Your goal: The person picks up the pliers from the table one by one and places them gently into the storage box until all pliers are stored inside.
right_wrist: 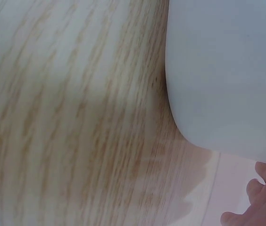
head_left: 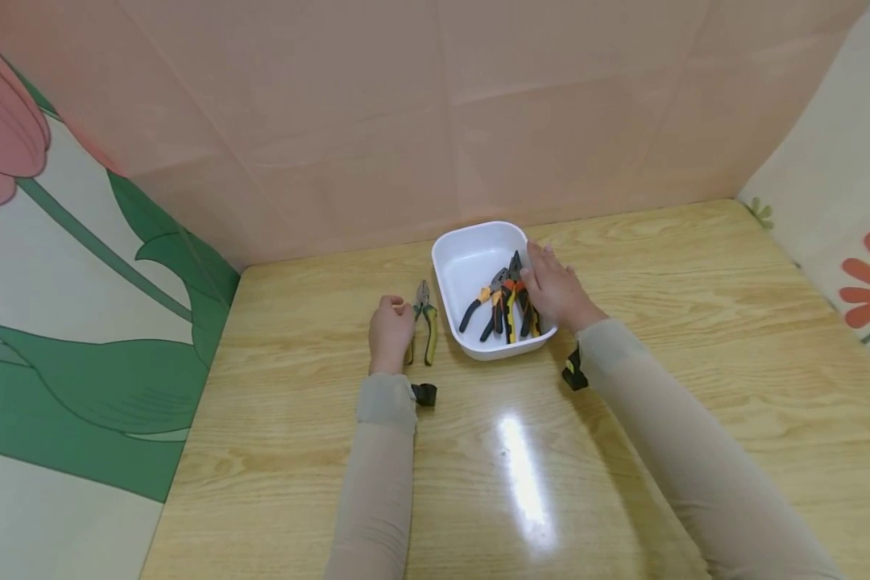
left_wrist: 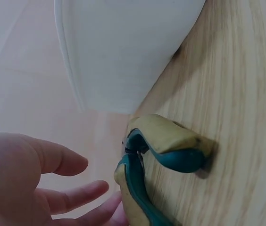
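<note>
My left hand (head_left: 391,332) is at the left side of a pair of combination pliers (head_left: 431,326) with yellow-green handles, lying on the table with its jaws away from me. In the left wrist view the thumb and fingers (left_wrist: 78,200) are spread apart, some fingertips right at one handle of the pliers (left_wrist: 166,139). My right hand (head_left: 557,292) rests on the right rim of a white plastic tub (head_left: 471,242), fingers loosely extended. Several pliers (head_left: 509,302) with orange, yellow and black handles lie inside the tub, toward its right side.
The wood-grain table (head_left: 297,435) ends at a pink covered wall (head_left: 333,121) behind the tub. Painted flower panels stand at both sides. Black wrist straps (head_left: 425,394) show at both wrists. A bright light reflection (head_left: 524,483) lies on the table in front of the tub.
</note>
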Action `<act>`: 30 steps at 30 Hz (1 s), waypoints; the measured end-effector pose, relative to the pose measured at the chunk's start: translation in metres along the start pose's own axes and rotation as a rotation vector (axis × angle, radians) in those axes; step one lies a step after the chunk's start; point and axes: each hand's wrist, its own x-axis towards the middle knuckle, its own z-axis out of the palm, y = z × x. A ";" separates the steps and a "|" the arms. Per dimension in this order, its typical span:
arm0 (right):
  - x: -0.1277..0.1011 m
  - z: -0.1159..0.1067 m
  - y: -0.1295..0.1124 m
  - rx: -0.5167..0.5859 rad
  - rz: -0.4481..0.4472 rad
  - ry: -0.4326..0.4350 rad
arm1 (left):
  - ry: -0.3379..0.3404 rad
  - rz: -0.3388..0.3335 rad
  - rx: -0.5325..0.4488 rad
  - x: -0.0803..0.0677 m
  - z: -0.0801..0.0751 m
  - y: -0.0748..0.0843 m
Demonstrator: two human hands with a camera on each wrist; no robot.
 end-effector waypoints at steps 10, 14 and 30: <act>0.001 0.001 0.000 -0.004 -0.015 0.017 | -0.036 -0.021 0.029 -0.002 -0.002 0.001; 0.001 0.000 0.000 -0.002 -0.009 0.009 | -0.046 -0.015 0.073 -0.002 -0.002 0.001; 0.002 0.001 0.002 0.016 0.002 0.008 | -0.071 0.011 0.173 -0.003 -0.005 -0.001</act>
